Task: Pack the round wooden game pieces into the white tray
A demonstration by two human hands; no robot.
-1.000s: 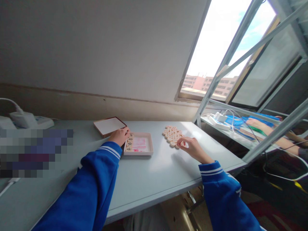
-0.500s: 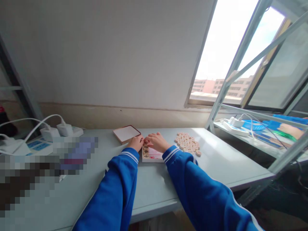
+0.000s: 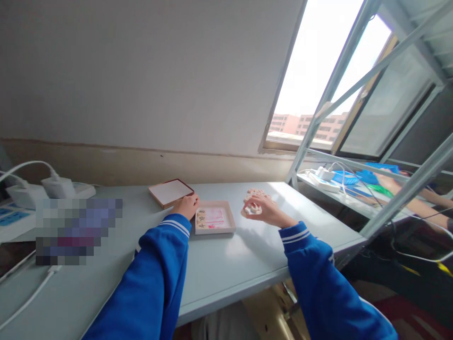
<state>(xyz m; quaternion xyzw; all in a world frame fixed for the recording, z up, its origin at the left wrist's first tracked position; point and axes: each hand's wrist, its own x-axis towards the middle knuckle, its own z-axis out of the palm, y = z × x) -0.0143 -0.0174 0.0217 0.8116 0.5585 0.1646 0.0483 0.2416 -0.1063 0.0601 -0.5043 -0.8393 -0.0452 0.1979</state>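
A shallow white box stands on the desk. Three round wooden Chinese chess pieces with dark characters line its left side, beside a pink-printed bottom. My left hand is closed at the box's upper left corner, fingers curled against its rim. Right of the box, my right hand is at the heap of chess pieces. Its thumb and forefinger curve into a ring, tips close together at the heap's near left edge. Whatever lies between those tips is too small to make out. My hand covers part of the heap.
The box lid lies inside up, behind my left hand. Chargers in a power strip and a phone are at the left. A metal frame rises at the right; beyond it, another person's arm reaches over a second desk.
My right hand has moved from inside the box rightward to the heap, uncovering the row of pieces. My left hand stays by the box's left side. The view has shifted.
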